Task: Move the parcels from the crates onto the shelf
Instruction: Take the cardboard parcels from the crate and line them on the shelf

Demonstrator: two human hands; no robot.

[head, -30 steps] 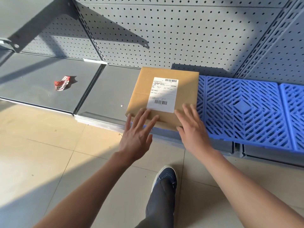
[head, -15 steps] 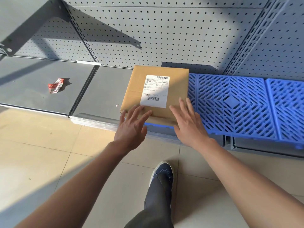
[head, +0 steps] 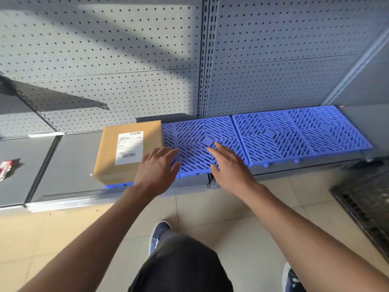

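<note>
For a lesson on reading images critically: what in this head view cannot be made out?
- White shipping label on brown cardboard parcel: print too small.
- Red-and-white crumpled wrapper: blurred, cut by left edge.
- Dark grated object: blurred, cut by right edge.
- Crates: out of frame.

Watching the head feed here: both forearms are bare, no sleeves, watch or rings that I can spot on the left hand (head: 155, 171) or right hand (head: 231, 167). Dark grey trousers (head: 181, 264), plus navy canvas sneakers (head: 156, 234) with white trim (second one's barely in view).
</note>
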